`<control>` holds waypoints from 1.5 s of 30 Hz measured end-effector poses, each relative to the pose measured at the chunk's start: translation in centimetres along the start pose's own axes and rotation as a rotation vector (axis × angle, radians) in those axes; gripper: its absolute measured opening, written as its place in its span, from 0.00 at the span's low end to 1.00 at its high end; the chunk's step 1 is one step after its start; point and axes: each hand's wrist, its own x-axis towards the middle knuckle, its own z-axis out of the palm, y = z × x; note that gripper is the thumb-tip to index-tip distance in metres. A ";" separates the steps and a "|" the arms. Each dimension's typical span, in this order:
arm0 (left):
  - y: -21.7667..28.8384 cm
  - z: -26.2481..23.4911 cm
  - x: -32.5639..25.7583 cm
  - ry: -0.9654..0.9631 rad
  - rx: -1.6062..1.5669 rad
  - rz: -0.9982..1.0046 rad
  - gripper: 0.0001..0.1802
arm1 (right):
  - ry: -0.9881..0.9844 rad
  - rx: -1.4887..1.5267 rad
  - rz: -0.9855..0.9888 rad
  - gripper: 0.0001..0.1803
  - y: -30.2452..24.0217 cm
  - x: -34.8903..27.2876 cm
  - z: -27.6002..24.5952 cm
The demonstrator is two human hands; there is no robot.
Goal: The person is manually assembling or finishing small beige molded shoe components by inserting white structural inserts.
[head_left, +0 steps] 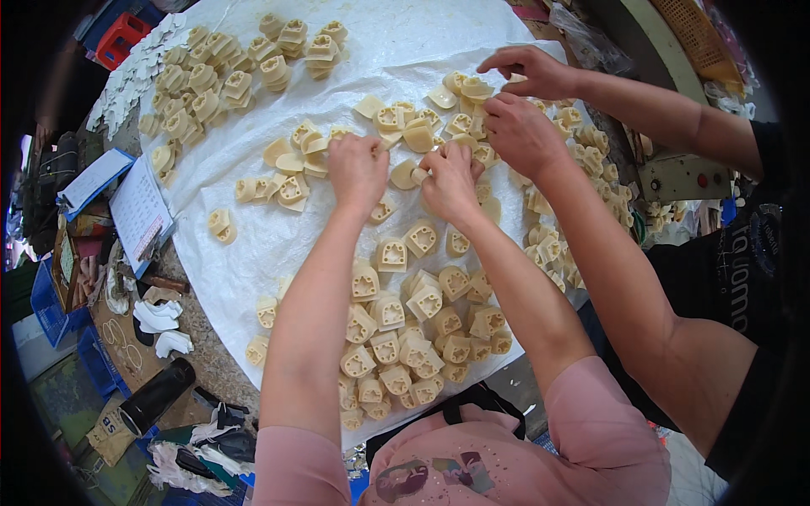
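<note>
Many cream-coloured moulded pieces (pixel 391 255), with rounded ends and patterned hollows, lie on a white sheet (pixel 245 278). Near the middle, my left hand (pixel 357 171) is closed with its fingers curled down; whatever they grip is hidden. My right hand (pixel 452 179) is just to its right, thumb and fingers pinched on a small cream piece (pixel 418 175). A flat rounded cream piece (pixel 403 174) rests between my hands. Beyond them is a loose cluster of pieces (pixel 418 135).
A co-worker's two hands (pixel 525 131) reach in from the right among more pieces. Piles of pieces stand at far left (pixel 202 80) and along the right (pixel 591 169). Clipboards (pixel 139 207), a black bottle (pixel 157 396) and a red stool (pixel 122 40) are at left.
</note>
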 end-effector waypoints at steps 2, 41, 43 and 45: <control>-1.0 -1.2 -0.1 -0.046 -0.313 -0.123 0.11 | 0.125 0.109 -0.182 0.07 0.2 -1.2 -1.4; -0.1 -5.1 -5.9 -0.043 0.060 0.308 0.10 | -0.307 -0.103 -0.125 0.13 -2.0 0.4 -2.4; 0.6 -4.5 -5.9 -0.342 0.397 0.399 0.10 | -0.348 -0.244 -0.112 0.14 -2.5 0.7 -2.7; 0.4 -5.0 -5.8 -0.377 0.382 0.375 0.10 | -0.157 -0.360 -0.178 0.14 -2.4 1.0 -2.7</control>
